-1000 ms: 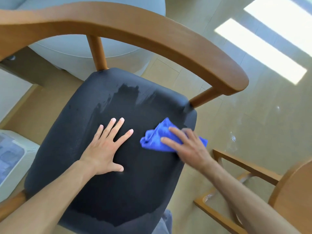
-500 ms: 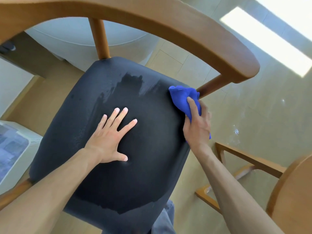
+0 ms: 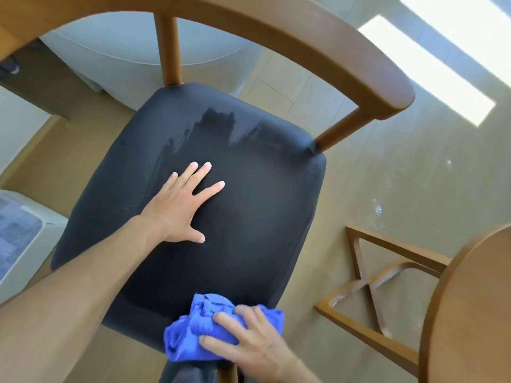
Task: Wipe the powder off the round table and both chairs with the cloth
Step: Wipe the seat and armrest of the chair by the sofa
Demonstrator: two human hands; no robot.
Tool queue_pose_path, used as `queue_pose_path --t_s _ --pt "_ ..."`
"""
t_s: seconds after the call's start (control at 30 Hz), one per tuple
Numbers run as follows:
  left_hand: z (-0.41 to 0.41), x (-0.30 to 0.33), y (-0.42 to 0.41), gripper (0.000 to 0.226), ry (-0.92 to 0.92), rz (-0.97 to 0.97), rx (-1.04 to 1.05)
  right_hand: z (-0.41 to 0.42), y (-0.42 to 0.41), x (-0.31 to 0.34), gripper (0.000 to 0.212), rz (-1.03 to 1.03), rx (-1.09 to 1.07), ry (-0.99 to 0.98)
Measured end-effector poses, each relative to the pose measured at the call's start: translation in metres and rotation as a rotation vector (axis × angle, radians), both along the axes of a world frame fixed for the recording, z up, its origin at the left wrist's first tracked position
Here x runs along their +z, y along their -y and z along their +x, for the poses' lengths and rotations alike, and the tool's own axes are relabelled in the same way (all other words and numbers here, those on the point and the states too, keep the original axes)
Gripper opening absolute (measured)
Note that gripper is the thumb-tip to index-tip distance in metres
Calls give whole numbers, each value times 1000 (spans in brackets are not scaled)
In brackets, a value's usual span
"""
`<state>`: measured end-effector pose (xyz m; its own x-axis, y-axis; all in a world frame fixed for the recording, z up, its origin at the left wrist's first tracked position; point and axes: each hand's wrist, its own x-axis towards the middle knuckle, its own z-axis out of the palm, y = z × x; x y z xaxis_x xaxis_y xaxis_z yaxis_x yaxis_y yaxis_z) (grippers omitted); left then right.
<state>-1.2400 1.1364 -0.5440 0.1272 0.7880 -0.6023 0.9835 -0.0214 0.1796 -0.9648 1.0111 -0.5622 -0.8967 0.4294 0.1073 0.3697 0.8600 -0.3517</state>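
Note:
A wooden chair with a curved backrest (image 3: pixel 318 48) has a dark padded seat (image 3: pixel 262 217) below me. A pale film of powder (image 3: pixel 243 131) shows on the far part of the seat, beside a darker wiped patch. My left hand (image 3: pixel 182 205) lies flat on the middle of the seat, fingers spread. My right hand (image 3: pixel 249 344) presses a crumpled blue cloth (image 3: pixel 199 330) onto the seat's near right edge, fingers laid over it. The round wooden table (image 3: pixel 470 313) shows as a curved edge at the lower right.
The table's wooden base frame (image 3: pixel 367 288) lies on the pale floor to the right, with white powder specks (image 3: pixel 377 210) on the floor nearby. A white round object (image 3: pixel 132 53) stands behind the chair. A white appliance (image 3: pixel 25 236) sits at the left edge.
My right hand has swept the cloth from the seat's far right corner down to its near right edge. My left hand has stayed flat on the seat.

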Motion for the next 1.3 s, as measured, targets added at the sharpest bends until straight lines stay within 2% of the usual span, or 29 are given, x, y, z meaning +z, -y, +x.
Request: queue_pose_path --t_s 0.1,0.2,0.3,0.33,0.43,0.5,0.67,0.87,1.03,1.17,1.23,1.3 --pt "2 0 0 117 -1 -1 11 33 -64 -9 41 105 -4 -17" --pt "4 -1 -1 119 15 10 33 47 -157 -19 57 152 -254 -21" --pt "6 0 -3 119 15 1 47 37 -233 -23 56 146 -390 -31" --pt "6 1 -3 118 15 -4 49 31 -250 -24 56 131 -456 -31" --pt "7 3 -2 118 17 -10 55 15 -276 -26 58 -22 -826 -116" --pt "7 3 -2 118 21 -9 56 9 -273 -27 56 -80 -920 -148" --pt "8 4 -2 119 34 3 73 5 -218 -20 56 -121 -925 -219" --pt "8 3 -1 119 43 4 88 -1 -61 -10 58 -182 -857 -184" --pt "6 2 0 119 -1 -1 69 5 47 -5 41 -214 -460 -55" --pt "4 1 1 119 -2 8 55 19 15 -3 41 -85 -147 -9" --pt "2 -1 2 119 7 18 53 25 -32 -5 49 -17 -135 -18" --pt "1 -3 3 120 25 22 52 24 -92 -10 56 55 -265 -36"
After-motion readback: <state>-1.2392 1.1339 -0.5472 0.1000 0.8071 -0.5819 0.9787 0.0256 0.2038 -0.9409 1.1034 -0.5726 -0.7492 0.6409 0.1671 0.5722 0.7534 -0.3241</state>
